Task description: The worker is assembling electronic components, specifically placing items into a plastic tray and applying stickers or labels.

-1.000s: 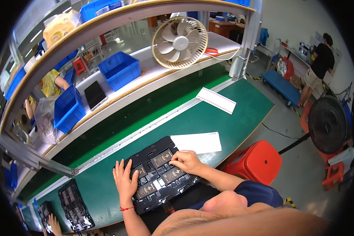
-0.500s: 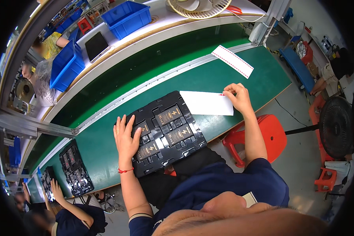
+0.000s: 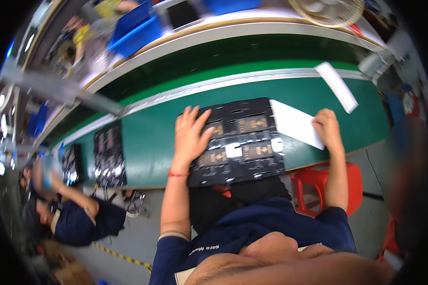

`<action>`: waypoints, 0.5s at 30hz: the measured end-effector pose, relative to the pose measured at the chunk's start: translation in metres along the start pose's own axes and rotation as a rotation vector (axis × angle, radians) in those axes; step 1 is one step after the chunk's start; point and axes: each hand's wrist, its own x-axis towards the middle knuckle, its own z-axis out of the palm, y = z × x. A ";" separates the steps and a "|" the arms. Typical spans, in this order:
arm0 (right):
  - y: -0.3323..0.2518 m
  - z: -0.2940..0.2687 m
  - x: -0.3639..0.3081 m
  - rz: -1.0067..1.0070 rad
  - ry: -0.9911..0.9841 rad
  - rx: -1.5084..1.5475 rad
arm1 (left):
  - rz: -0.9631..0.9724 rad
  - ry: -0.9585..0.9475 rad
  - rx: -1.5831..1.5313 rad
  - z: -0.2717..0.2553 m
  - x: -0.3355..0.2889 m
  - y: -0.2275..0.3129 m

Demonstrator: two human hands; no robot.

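A black molded plastic tray (image 3: 230,175) lies at the near edge of the green bench, holding several flat black rectangular packs (image 3: 257,151) with gold print that look like batteries. My left hand (image 3: 190,137) rests on the tray's left side, fingers spread, partly covering a pack. To the tray's right, a white sheet (image 3: 292,124) lies against its edge. My right hand (image 3: 327,129) is over the sheet's right end with its fingers pinched together; whatever is between them is hidden. Farther right lies a white strip (image 3: 336,86) with rows of small red marks.
More black trays (image 3: 110,154) lie along the bench to the left, where a co-worker (image 3: 83,216) in dark blue sits. A raised shelf behind holds blue bins (image 3: 135,35), a dark tablet-like device (image 3: 183,14) and a fan (image 3: 328,9). A red stool (image 3: 352,183) stands at right.
The whole view has turned and shifted, so bench and tray sit farther right and straighter. My right fingers have curled in tighter at the sheet's end. My left hand stays on the tray.
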 end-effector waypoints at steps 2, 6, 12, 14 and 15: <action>-0.003 -0.003 -0.004 0.083 -0.051 0.021 | -0.018 0.054 -0.093 0.006 0.000 -0.001; -0.016 -0.001 -0.011 0.099 -0.097 0.052 | -0.093 0.171 -0.405 -0.009 -0.009 -0.018; -0.040 -0.031 -0.005 0.216 -0.285 0.274 | 0.150 -0.217 -0.298 -0.040 -0.010 -0.027; -0.054 -0.036 0.002 0.191 -0.247 0.304 | 0.177 -0.195 -0.290 -0.043 -0.003 -0.027; -0.065 -0.039 0.008 0.140 -0.234 0.336 | 0.183 -0.248 -0.260 -0.046 0.001 -0.027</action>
